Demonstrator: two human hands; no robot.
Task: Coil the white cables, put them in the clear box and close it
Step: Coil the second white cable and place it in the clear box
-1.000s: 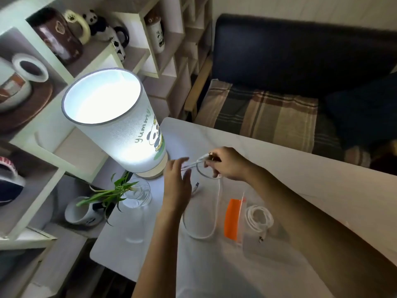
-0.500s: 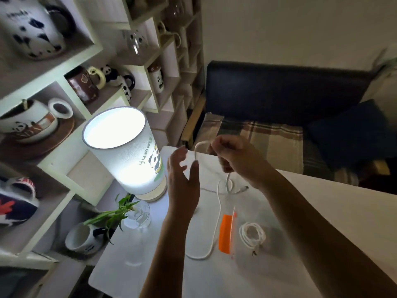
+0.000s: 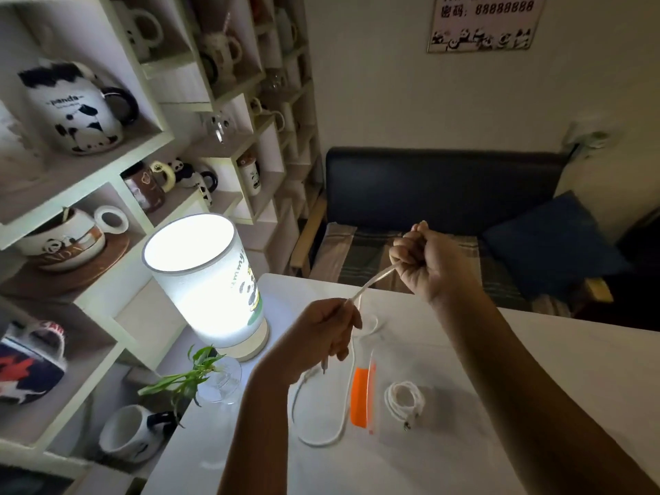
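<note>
A white cable (image 3: 371,282) is stretched taut between the left hand (image 3: 330,332) and right hand (image 3: 426,260), each grip clamped on it; its slack is looped on the desk (image 3: 535,351). A coiled cable (image 3: 403,401) is contained in the open clear box (image 3: 446,419), orange-edged.

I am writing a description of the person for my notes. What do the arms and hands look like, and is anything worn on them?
Both forearms are bare as far as the picture shows: no sleeves are visible. The left hand and the right hand wear no gloves. I can see no watch, bracelet or ring, though the light is dim and the fingers are partly curled away from view.
</note>
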